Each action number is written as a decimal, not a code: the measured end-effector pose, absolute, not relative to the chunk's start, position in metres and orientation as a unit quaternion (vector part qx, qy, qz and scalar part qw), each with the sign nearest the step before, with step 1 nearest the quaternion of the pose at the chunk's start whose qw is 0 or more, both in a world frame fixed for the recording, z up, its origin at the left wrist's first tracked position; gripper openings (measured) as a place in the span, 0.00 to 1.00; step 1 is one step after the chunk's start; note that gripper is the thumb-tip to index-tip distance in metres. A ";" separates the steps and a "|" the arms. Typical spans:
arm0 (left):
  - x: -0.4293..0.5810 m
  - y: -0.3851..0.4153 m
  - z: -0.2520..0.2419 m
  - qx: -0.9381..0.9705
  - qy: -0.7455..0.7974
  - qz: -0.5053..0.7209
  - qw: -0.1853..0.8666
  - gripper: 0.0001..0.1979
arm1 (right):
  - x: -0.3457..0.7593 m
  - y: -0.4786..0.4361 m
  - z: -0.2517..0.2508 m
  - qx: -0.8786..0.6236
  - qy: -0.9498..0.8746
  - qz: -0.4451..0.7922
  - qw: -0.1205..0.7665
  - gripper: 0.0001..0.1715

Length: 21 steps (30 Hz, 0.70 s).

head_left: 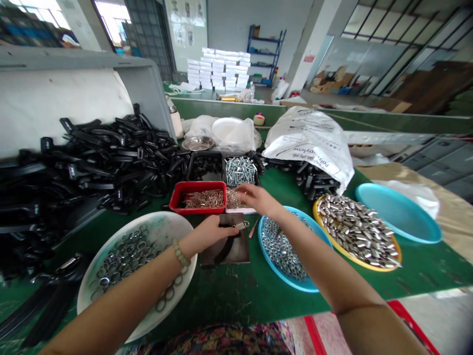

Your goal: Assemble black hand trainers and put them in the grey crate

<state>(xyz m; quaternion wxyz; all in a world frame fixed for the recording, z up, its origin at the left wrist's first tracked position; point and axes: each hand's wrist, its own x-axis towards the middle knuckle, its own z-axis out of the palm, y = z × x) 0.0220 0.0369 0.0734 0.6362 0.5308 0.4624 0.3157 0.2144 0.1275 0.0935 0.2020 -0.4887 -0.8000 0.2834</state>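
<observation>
My left hand (211, 233), with a beaded bracelet at the wrist, is closed on a black part with a metal spring (241, 226) at its end. It hovers over a dark metal plate (242, 249) on the green table. My right hand (258, 198) is above the small tray of tiny metal parts (233, 198), its fingers curled towards them; whether it holds anything is hidden. Beside that tray is a red tray (198, 211) of small pins. Behind stand a tray of screws (241, 170) and a black tray (206, 166) of dark parts.
A white basin of rings (185, 222) lies left, near a heap of black handles (121, 158). On the right are a blue basin of small metal parts (301, 286), a yellow basin (397, 256) of metal pieces, an empty blue tray (399, 212) and a white sack (310, 143).
</observation>
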 end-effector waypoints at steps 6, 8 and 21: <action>0.009 0.012 0.092 0.322 0.466 0.422 0.708 0.17 | 0.228 0.269 0.089 -0.710 -0.619 0.172 0.289 0.17; 0.005 0.004 0.091 0.334 0.484 0.435 0.682 0.17 | 0.222 0.291 0.084 -0.740 -0.579 0.175 0.294 0.20; 0.015 -0.050 0.085 0.228 0.420 0.340 0.810 0.19 | 0.235 0.277 0.111 -0.708 -0.547 0.094 0.438 0.24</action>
